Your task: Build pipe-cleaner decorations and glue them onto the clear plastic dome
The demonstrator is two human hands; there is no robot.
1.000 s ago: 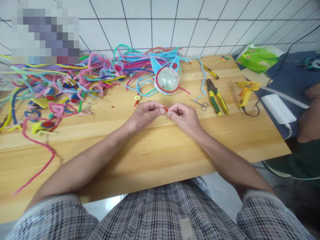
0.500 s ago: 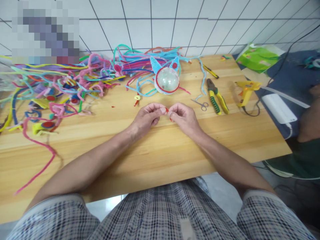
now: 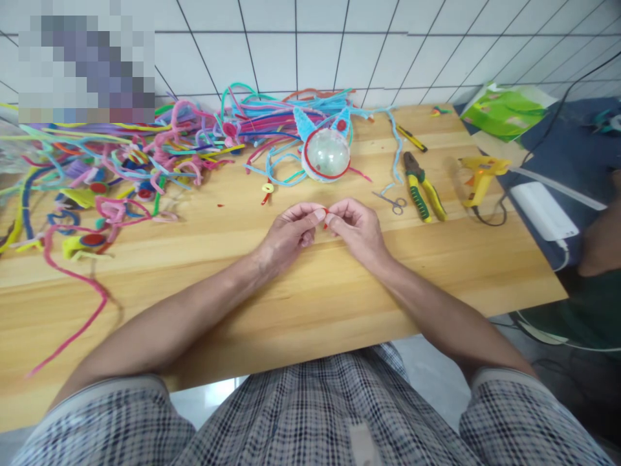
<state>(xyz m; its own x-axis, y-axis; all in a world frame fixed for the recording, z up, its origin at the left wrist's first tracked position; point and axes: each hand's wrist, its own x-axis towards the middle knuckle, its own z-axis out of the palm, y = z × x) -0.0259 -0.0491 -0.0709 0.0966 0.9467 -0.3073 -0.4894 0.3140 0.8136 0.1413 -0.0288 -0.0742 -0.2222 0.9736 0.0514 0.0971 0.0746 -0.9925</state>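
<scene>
Between the fingertips of my left hand [image 3: 295, 225] and my right hand [image 3: 356, 226] is a short piece of red pipe cleaner [image 3: 325, 226]. Both hands pinch it, thumbs nearly touching, and the fingers hide most of it. Just beyond them stands a clear ball [image 3: 328, 155] ringed in red, with two blue fuzzy pointed ears [image 3: 304, 123] on top. Left of the ball lies a small yellow coil on a red stem [image 3: 267, 189]. A pair of scissors [image 3: 394, 202] rests to the right of my right hand.
Tangled pipe cleaners [image 3: 160, 155] cover the table's left and back. On the right are green-yellow pliers [image 3: 423, 189], a yellow cutter [image 3: 411, 138], a yellow glue gun [image 3: 481, 178] and a white box [image 3: 544, 208] with a cable. Another person's arm [image 3: 601, 239] shows at the right edge.
My fingertips have drawn slightly closer together around the red piece, and its visible end now points downward. Everything else lies as before.
</scene>
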